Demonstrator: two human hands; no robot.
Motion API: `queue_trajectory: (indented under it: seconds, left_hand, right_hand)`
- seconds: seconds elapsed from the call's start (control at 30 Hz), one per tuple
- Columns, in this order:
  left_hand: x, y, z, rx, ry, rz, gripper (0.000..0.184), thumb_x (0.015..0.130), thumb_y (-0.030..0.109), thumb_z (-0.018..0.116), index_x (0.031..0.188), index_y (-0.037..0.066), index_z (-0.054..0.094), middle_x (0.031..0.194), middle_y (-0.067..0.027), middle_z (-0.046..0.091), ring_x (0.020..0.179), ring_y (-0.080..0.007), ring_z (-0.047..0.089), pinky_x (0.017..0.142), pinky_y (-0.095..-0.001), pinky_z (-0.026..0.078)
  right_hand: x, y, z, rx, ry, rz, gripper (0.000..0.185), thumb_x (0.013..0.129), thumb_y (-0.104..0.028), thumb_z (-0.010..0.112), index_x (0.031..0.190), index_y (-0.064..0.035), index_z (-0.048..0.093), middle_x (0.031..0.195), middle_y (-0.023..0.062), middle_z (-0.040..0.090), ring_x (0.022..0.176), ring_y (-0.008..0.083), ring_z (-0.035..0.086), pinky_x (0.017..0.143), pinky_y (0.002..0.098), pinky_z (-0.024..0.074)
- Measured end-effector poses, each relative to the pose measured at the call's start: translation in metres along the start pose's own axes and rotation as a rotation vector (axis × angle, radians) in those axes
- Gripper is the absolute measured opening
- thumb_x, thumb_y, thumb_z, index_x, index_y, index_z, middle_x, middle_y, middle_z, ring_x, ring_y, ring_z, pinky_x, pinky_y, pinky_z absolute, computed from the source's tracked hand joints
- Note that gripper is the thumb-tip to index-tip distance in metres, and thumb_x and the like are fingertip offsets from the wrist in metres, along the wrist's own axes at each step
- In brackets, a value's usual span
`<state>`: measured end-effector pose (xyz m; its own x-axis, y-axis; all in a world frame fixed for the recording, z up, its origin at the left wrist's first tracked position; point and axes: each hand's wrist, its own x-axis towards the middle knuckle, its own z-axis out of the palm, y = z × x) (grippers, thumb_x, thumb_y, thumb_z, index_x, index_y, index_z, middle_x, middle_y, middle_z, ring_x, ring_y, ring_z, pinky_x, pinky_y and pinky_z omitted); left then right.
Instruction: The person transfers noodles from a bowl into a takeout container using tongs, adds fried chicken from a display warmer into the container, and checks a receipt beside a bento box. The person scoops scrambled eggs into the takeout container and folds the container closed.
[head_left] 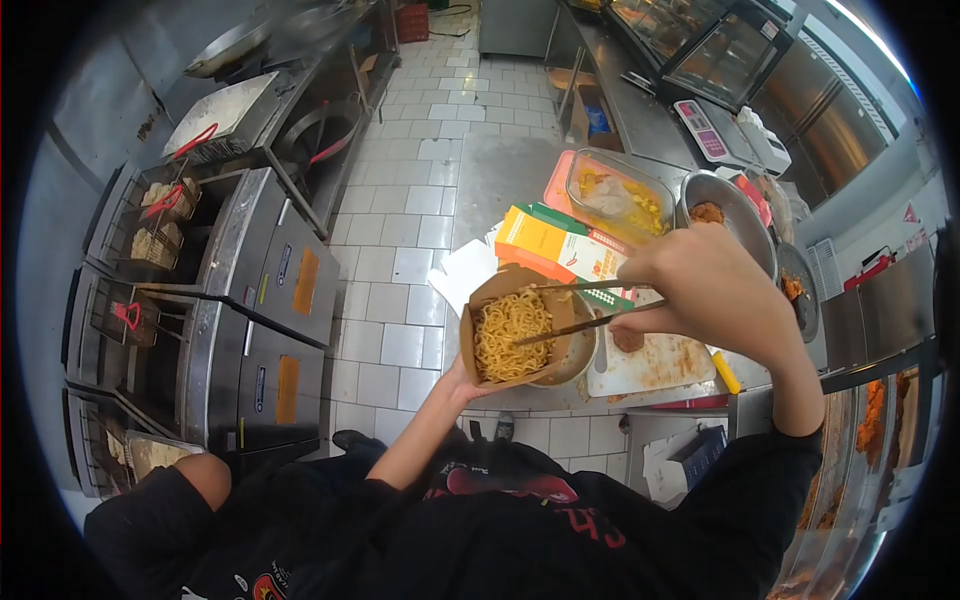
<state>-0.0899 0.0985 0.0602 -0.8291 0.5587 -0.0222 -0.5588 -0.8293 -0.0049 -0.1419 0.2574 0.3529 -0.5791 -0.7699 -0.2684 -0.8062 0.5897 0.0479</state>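
Head view: an open brown paper box (560, 360) filled with yellow noodles (512, 335) is held over the near edge of the steel bench (500, 170). The box is grasped from its lower left side by the fingers of the left hand (468, 382). A long two-pronged utensil (590, 324) is grasped by the fingers of the right hand (700, 285); whether tongs or chopsticks cannot be told. One prong tip is set on the noodles, the other lies across the upper part of the box. A bowl (581, 352) is partly hidden behind the box. To its right, a stained white cutting board (665, 368) is seen with a brown patty (628, 339) on it and a yellow-handled knife (727, 372) at its right end. Beyond the box, printed cartons (545, 238) are laid overlapping, beside a clear container (622, 195) of yellow food. A metal bowl (742, 225) holding reddish-brown food is placed farther right, next to a dark pan (802, 300). At far left, wire baskets (157, 245) are observed on the fryers (285, 270); another person's bent elbow (205, 482) is noted below them.
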Motion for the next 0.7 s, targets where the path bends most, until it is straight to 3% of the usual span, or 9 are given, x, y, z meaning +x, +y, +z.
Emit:
queue_trajectory:
  seconds: [0.03,0.13,0.27,0.33,0.4,0.43,0.5,0.53,0.7]
  left_hand:
    - [-0.003,0.003,0.000,-0.035,-0.009,-0.007,0.050,0.094,0.043,0.030,0.134,0.013,0.031,0.133,-0.0129,0.039,0.117,-0.0328,0.044,0.094,-0.0520,0.042]
    - [-0.007,0.009,0.005,0.135,-0.057,0.044,0.057,0.089,0.036,0.048,0.135,0.014,0.024,0.135,-0.0104,0.037,0.122,-0.0282,0.039,0.098,-0.0443,0.042]
    - [-0.008,0.011,0.006,0.084,0.051,0.032,0.049,0.093,0.044,0.032,0.130,0.012,0.038,0.130,-0.0127,0.043,0.111,-0.0323,0.050,0.087,-0.0542,0.047]
    - [-0.007,0.009,0.008,-0.051,0.037,-0.024,0.053,0.092,0.046,0.032,0.131,0.011,0.035,0.131,-0.0174,0.040,0.109,-0.0391,0.049,0.087,-0.0543,0.047]
    - [-0.008,0.010,-0.005,0.006,0.076,-0.053,0.056,0.092,0.049,0.032,0.132,0.010,0.034,0.131,-0.0197,0.038,0.109,-0.0422,0.048,0.087,-0.0542,0.047]
    - [-0.007,0.010,-0.008,0.053,0.104,-0.074,0.059,0.091,0.051,0.031,0.133,0.010,0.032,0.131,-0.0219,0.037,0.109,-0.0453,0.047,0.087,-0.0542,0.047]
    - [-0.007,0.009,-0.009,-0.012,0.178,-0.094,0.063,0.090,0.054,0.031,0.134,0.009,0.031,0.130,-0.0245,0.037,0.108,-0.0489,0.045,0.087,-0.0544,0.046]
    - [-0.008,0.006,-0.009,-0.007,0.158,-0.090,0.065,0.089,0.055,0.031,0.134,0.008,0.031,0.130,-0.0244,0.036,0.109,-0.0489,0.045,0.087,-0.0543,0.046]
    - [-0.012,0.004,-0.013,0.031,0.104,-0.115,0.059,0.089,0.051,0.035,0.132,0.010,0.035,0.129,-0.0191,0.040,0.112,-0.0432,0.044,0.093,-0.0518,0.041]
  right_hand:
    - [-0.002,0.003,0.003,0.006,0.005,0.004,0.030,0.066,-0.033,0.072,0.072,-0.0040,0.064,0.054,0.0078,0.057,0.061,0.0228,0.060,0.058,0.0344,0.0452]
    - [-0.013,0.014,0.016,0.100,0.150,-0.050,0.031,0.063,-0.034,0.073,0.072,-0.0056,0.064,0.059,0.0084,0.055,0.059,0.0271,0.056,0.055,0.0355,0.0403]
    - [-0.019,0.017,0.033,0.128,0.177,-0.104,0.035,0.072,-0.037,0.068,0.075,-0.0025,0.064,0.053,0.0096,0.051,0.051,0.0253,0.053,0.054,0.0341,0.0422]
    - [-0.018,0.016,0.035,0.106,0.156,-0.107,0.038,0.077,-0.039,0.064,0.076,-0.0008,0.063,0.051,0.0093,0.050,0.048,0.0238,0.052,0.053,0.0333,0.0429]
    - [-0.009,0.017,0.026,0.399,-0.187,0.062,0.050,0.087,-0.044,0.052,0.075,0.0039,0.060,0.049,0.0061,0.049,0.037,0.0159,0.046,0.040,0.0289,0.0395]
    - [-0.007,0.020,0.024,0.409,-0.178,0.069,0.050,0.087,-0.044,0.052,0.075,0.0039,0.060,0.049,0.0061,0.049,0.037,0.0159,0.046,0.040,0.0289,0.0395]
    - [-0.002,0.029,0.022,1.009,-0.449,0.352,0.059,0.090,-0.047,0.042,0.070,0.0065,0.059,0.051,0.0070,0.050,0.033,0.0141,0.043,0.031,0.0276,0.0358]
    - [0.000,0.039,0.034,1.142,-0.511,0.362,0.059,0.091,-0.047,0.040,0.068,0.0047,0.057,0.052,0.0037,0.048,0.033,0.0086,0.042,0.028,0.0215,0.0296]
    - [-0.011,0.042,0.043,1.141,-0.526,0.389,0.056,0.091,-0.047,0.042,0.072,0.0032,0.059,0.051,0.0017,0.046,0.033,0.0068,0.039,0.030,0.0212,0.0293]
